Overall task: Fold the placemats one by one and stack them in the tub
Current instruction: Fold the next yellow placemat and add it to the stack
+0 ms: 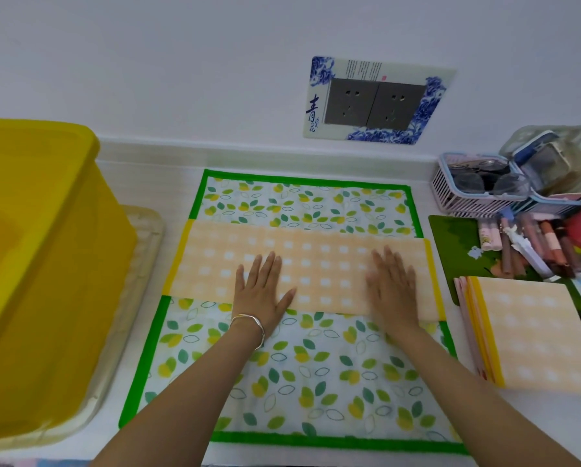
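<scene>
**Both palms flat on the orange strip**

The yellow tub [29,264] stands far left. The left hand [262,291], fingers straight and slightly spread, presses the folded orange checked placemat [316,261], which lies across the leaf-print placemat [316,382]. The right hand [391,291] presses flat too. Further right sits a stack of folded placemats [531,332]

orange checked placemat [316,264], folded to a long strip, lies across a flat leaf-print placemat [316,375]; stack of folded placemats [531,332] right of it, yellow tub [39,264] left.
</scene>
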